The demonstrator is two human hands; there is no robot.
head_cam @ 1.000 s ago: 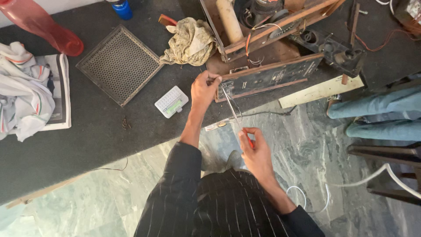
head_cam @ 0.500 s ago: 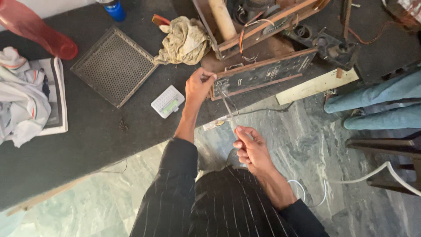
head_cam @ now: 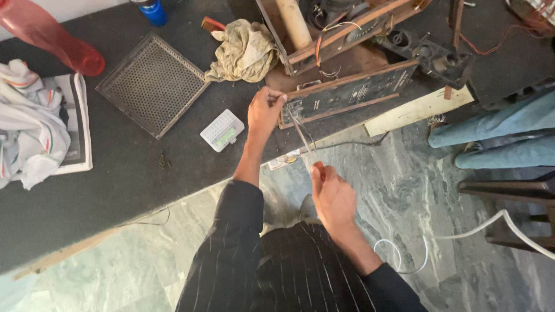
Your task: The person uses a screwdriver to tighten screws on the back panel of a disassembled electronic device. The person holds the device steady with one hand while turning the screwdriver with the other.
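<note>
Left hand (head_cam: pixel 265 111) pinched shut on the upper end of a thin wire (head_cam: pixel 300 136) at the dark front panel (head_cam: pixel 350 92) of the opened wooden set, right hand (head_cam: pixel 332 196) lower over the marble floor (head_cam: pixel 399 190), fingers closed on the wire's other end, line taut between them.

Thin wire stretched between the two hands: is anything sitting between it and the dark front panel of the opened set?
Nothing visible does. The thin wire runs from the left hand, right beside the dark front panel, down to the right hand over the floor. The white keypad device lies off to the side.
</note>
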